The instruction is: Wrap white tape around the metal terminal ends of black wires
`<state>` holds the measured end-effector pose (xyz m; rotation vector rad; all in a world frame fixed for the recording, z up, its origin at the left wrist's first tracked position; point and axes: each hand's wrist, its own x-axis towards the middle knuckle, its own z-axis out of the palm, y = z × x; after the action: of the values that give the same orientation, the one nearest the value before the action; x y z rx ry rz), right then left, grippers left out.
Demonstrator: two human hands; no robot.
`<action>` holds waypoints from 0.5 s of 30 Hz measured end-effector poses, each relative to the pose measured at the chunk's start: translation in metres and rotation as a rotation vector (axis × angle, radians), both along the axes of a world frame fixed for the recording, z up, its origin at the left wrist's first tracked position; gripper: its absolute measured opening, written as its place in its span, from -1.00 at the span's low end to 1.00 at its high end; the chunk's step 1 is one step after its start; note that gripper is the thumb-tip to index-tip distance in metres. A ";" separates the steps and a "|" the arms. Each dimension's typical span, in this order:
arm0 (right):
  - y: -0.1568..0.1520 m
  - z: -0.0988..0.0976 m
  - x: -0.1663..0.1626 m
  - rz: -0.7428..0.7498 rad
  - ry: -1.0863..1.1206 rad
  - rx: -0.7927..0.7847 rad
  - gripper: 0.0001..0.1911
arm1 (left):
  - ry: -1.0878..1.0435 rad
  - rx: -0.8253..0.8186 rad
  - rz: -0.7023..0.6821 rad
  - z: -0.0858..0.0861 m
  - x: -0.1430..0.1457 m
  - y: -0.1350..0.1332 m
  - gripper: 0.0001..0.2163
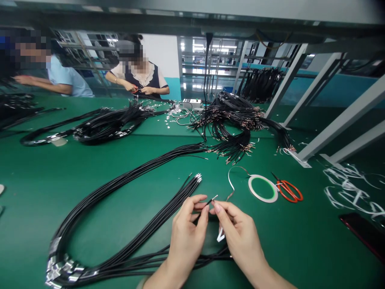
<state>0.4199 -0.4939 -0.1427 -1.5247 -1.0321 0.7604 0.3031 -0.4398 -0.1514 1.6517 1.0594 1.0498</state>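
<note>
My left hand (189, 230) is closed in a pinch on a black cable (209, 202), just behind its bare silvery end. Close against it, my right hand (237, 230) has thumb and forefinger pressed together beside that cable end. A narrow strip of tape (221, 235) hangs white below the right fingers; exactly where they grip it is hidden. Beyond the right hand lies a tape roll (249, 188) with a green centre, its loose end curling toward the fingers. A looped bundle of black cables (120, 180) spreads to the left, silvery bands at its bend, and some cables pass under my wrists.
Orange-handled scissors (290, 190) lie beside the roll. White backing strips (351, 188) and a dark phone (362, 235) are at right. More cable heaps (231, 112) lie farther back, near slanted metal legs (331, 116). Two people (140, 76) work across the table.
</note>
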 end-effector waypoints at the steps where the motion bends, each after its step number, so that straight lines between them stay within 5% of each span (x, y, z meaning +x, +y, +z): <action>1: 0.000 0.000 0.000 -0.003 -0.001 -0.001 -0.72 | 0.001 -0.003 0.004 0.000 0.000 0.000 -0.81; 15: 0.005 -0.001 0.001 -0.004 0.100 -0.021 -0.71 | 0.059 0.141 0.002 -0.002 0.003 -0.002 -0.84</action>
<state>0.4204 -0.4894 -0.1441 -1.4914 -0.9494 0.8386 0.3059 -0.4421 -0.1534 1.8043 1.0455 1.1052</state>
